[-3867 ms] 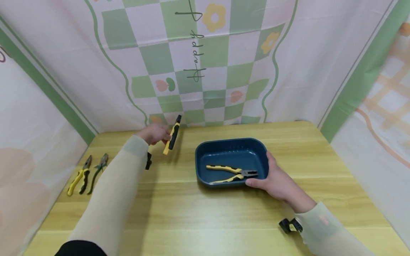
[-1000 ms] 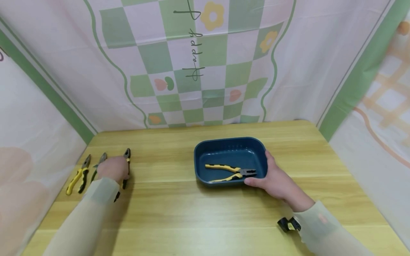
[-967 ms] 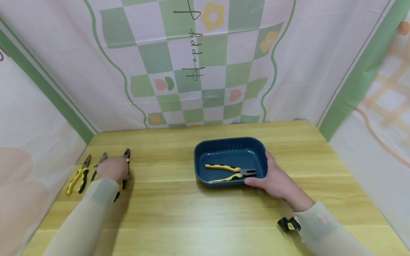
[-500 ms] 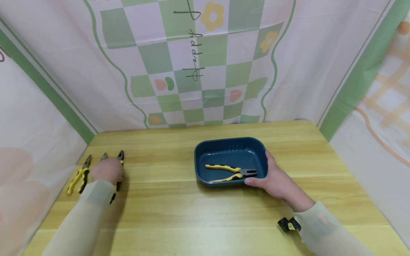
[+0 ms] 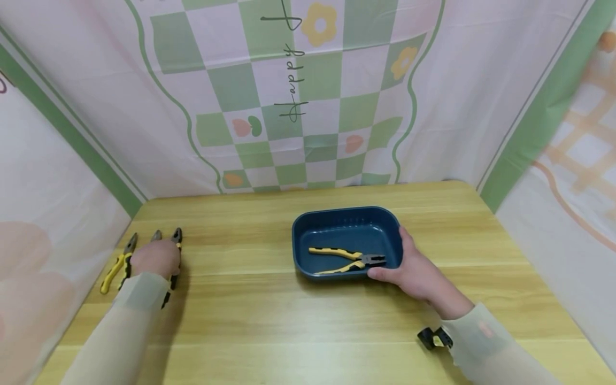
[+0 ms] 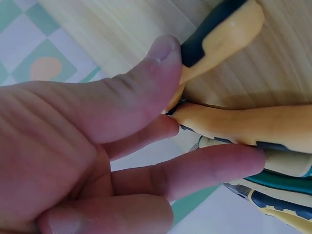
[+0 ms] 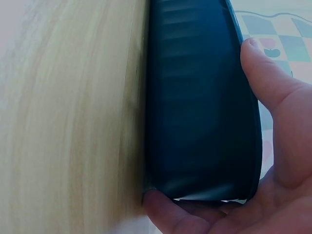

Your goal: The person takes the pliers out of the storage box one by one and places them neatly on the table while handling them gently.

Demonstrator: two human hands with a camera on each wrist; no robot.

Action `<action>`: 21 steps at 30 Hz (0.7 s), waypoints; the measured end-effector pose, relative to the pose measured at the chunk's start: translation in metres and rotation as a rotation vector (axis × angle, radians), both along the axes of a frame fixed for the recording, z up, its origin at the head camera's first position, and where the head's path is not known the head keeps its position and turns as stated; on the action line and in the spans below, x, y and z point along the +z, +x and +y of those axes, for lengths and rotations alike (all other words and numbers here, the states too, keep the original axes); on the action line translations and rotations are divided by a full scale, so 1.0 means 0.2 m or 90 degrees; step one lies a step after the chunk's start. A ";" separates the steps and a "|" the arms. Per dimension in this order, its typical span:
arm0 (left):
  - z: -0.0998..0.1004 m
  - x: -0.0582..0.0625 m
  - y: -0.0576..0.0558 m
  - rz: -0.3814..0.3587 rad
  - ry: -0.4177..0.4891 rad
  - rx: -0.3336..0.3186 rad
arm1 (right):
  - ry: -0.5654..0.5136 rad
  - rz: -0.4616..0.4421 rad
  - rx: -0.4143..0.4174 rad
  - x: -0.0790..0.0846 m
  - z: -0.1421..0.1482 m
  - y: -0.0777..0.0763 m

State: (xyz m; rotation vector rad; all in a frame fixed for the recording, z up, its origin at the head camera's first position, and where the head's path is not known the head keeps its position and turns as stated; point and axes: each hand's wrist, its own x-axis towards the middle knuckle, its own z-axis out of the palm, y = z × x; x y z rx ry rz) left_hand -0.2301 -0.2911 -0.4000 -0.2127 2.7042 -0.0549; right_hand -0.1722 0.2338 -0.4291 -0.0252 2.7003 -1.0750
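Note:
At the table's left side my left hand (image 5: 156, 259) holds a pair of pliers (image 5: 177, 235) with yellow-and-black handles. In the left wrist view, thumb and index finger pinch these pliers near the pivot, their handles (image 6: 234, 31) spread apart. Close beside them are green-handled pliers (image 5: 156, 235), mostly hidden under the hand. Further left lie another yellow-and-black pair of pliers (image 5: 113, 272). My right hand (image 5: 418, 275) grips the right end of a dark blue box (image 5: 298, 246), thumb over the rim. Inside the box rests another yellow-and-black pair of pliers (image 5: 361, 260).
The wooden table (image 5: 269, 331) carries everything. A printed cloth (image 5: 322, 117) hangs along its back edge, with more cloth at both sides. Small black cameras sit at the wrists, the right one (image 5: 434, 338) just over the table.
From above the table's middle, the left hand has brought the pliers down to the left, beside the other pliers. Over the last second they slid slightly further left. Right hand and box have stayed put.

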 end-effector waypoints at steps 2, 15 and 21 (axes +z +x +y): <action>0.00 0.00 0.00 0.008 -0.002 -0.004 | 0.001 0.000 0.002 0.00 0.00 0.00; 0.00 0.01 0.02 0.022 -0.002 -0.021 | -0.003 -0.003 -0.002 -0.01 0.00 0.00; 0.01 0.01 0.02 0.037 0.002 -0.047 | -0.002 -0.002 -0.002 0.00 0.00 0.00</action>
